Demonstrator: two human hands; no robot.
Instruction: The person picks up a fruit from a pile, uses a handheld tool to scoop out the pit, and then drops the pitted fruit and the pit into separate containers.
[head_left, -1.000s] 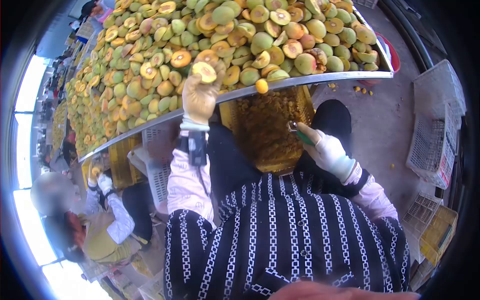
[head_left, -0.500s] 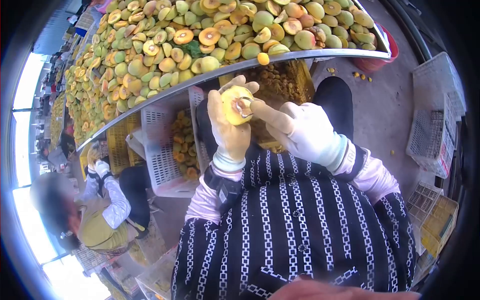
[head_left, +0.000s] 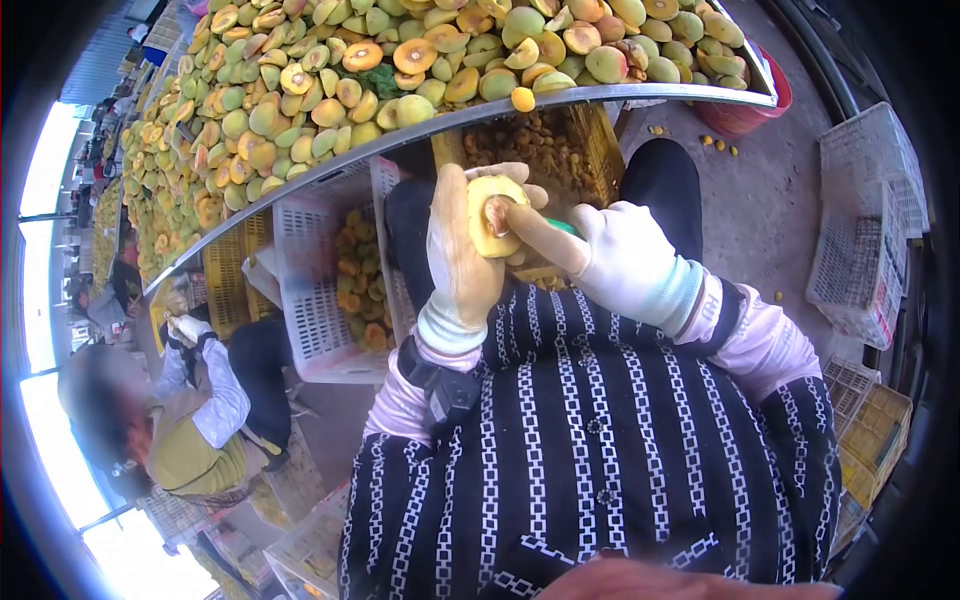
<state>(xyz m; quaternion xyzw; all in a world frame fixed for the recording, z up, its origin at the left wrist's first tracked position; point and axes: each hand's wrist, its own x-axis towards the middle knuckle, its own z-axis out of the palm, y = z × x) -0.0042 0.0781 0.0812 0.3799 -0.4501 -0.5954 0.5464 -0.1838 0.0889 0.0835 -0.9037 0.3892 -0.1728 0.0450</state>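
My left hand (head_left: 460, 245), in a white glove with tan palm and fingers, cups a yellow peach half (head_left: 487, 240) with its cut face towards my right hand. A brown pit (head_left: 497, 212) shows in its middle. My right hand (head_left: 622, 262), gloved alike, is closed round a pitting knife, of which only a bit of green handle (head_left: 563, 227) shows. The right index finger reaches onto the peach at the pit; the blade is hidden behind the fingers. Just beyond my hands, heaped peach halves (head_left: 410, 108) lie on a metal-edged table (head_left: 330, 163).
Below the table edge stand a yellow crate (head_left: 597, 150) of brown scraps and a white crate (head_left: 305, 310) beside peach pieces. A co-worker (head_left: 215, 430) sits at the left. White crates (head_left: 860, 250) are stacked at the right, near a red tub (head_left: 745, 118).
The peach half has turned and shifted slightly right and down in my left hand. My right index finger has moved onto the pit, and the green handle has come into sight.
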